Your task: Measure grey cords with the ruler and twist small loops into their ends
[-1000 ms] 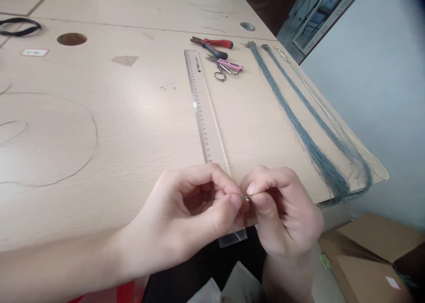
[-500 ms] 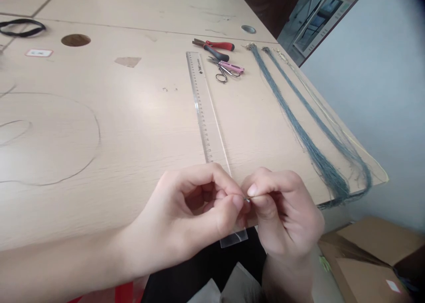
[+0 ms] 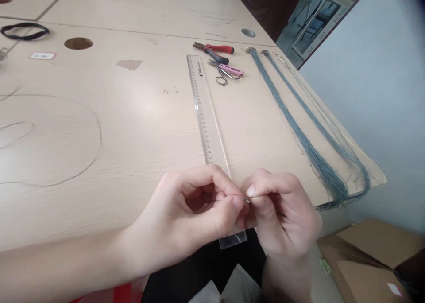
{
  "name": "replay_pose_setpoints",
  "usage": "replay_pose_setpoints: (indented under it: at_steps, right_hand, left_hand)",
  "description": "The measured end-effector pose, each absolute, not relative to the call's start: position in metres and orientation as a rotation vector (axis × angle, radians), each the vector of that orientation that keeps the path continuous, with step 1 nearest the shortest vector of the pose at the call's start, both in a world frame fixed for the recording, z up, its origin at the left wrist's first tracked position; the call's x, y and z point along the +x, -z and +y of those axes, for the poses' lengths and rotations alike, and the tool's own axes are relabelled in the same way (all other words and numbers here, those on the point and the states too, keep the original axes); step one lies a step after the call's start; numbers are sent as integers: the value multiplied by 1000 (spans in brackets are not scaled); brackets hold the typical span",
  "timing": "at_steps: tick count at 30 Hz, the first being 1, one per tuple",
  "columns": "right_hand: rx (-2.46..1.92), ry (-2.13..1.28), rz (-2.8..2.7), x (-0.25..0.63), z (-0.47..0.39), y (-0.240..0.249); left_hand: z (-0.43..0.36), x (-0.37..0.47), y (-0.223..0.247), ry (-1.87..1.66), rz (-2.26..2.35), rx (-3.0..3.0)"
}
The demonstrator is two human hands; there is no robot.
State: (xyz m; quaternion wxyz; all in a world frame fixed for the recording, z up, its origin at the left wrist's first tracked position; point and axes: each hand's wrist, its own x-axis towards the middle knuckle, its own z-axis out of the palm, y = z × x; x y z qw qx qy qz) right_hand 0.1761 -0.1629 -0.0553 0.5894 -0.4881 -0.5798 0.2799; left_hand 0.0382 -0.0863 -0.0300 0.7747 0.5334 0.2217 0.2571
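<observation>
My left hand (image 3: 195, 214) and my right hand (image 3: 282, 210) meet over the near table edge, fingertips almost touching. Each pinches a thin thread (image 3: 246, 200) with a tiny greenish bit on it between thumb and forefinger; its fine detail is too small to make out. Under my hands lies a clear ruler (image 3: 212, 126), its near end sticking out past the table edge. Beyond it are red-and-black pliers (image 3: 215, 52) and small scissors (image 3: 223, 76) beside a pink-handled tool (image 3: 232, 69).
Blue-grey thread bundles (image 3: 299, 134) run down the table's right side, beside pale yellow strands (image 3: 308, 90). A loose thread (image 3: 100, 130) curls at left, below a black band (image 3: 25, 31) and a label (image 3: 42, 56). A cardboard box (image 3: 375, 245) stands at lower right.
The view has shifted slightly, so the things on the table sit a little lower in it. My hands keep the same pinch on the thread.
</observation>
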Motion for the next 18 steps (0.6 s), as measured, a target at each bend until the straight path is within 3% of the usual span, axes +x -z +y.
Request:
replay_pose_setpoints:
  at_steps: [18]
  right_hand:
    - [-1168,-531,-1386,174,-162,55]
  left_hand:
    - [-87,37,33,-550,519,1273]
